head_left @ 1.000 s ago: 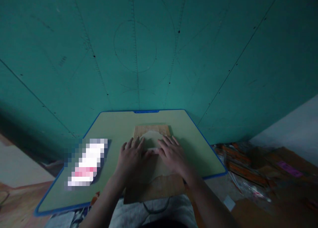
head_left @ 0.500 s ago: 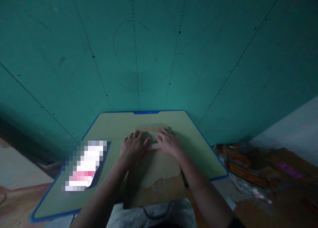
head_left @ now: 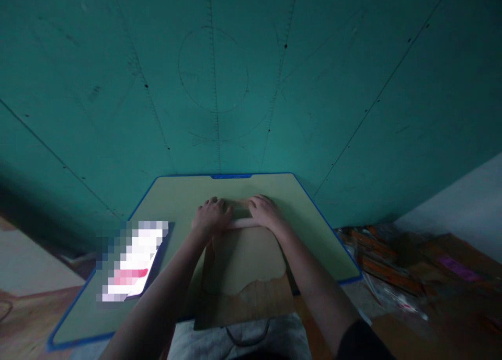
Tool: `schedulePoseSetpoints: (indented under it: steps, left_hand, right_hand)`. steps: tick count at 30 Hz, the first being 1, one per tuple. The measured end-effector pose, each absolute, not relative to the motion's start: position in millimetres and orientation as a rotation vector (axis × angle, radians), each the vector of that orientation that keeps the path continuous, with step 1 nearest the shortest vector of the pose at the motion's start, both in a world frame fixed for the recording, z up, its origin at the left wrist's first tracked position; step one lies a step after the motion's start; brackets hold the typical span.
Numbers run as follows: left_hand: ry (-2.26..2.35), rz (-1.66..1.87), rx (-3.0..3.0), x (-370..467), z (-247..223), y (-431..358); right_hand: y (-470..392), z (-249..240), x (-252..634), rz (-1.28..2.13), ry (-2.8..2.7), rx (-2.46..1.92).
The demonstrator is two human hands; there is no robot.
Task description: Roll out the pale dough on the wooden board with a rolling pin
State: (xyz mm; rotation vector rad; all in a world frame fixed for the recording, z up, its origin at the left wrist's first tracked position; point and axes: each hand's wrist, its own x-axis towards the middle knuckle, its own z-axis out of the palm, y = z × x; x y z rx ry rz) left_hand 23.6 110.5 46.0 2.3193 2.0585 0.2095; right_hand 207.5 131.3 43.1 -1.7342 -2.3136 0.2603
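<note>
A thin sheet of pale dough (head_left: 245, 260) lies flat over most of a wooden board (head_left: 266, 300), its near edge wavy. Across the dough's far part runs a light rolling pin (head_left: 243, 222), showing only between my hands. My left hand (head_left: 212, 213) is closed over the pin's left part, fingers bent down on the far side. Over the right part, my right hand (head_left: 265, 211) is curled in the same way. Both ends of the pin are hidden under the hands.
The board rests on a pale table (head_left: 314, 234) with a blue rim, against a green wall (head_left: 235, 88) with pencil marks. A lit, blurred-out phone-like screen (head_left: 137, 260) is on the left. Cardboard boxes (head_left: 451, 266) and plastic wrapping (head_left: 408, 302) lie at the floor on the right.
Both hands and the rolling pin have moved slightly away from me, toward the board's far edge. My fingers were stretched forward and are now curled. More of the dough behind the pin shows.
</note>
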Motion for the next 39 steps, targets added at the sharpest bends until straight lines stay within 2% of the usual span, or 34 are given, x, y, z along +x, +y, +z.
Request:
schedulePoseSetpoints:
  steps: [14,30,39]
  left_hand:
    - [2.193,0.391,2.372,25,37,78]
    - [2.021,0.496,2.59,19,26,31]
    - [1.912,0.684,2.731,9,-5,-34]
  right_hand:
    - [99,45,210,0.19,-2.218,-1.839]
    - [35,40,213,-0.013,-2.207,-1.714]
    - [-23,3,229,-0.054,-2.207,-1.516]
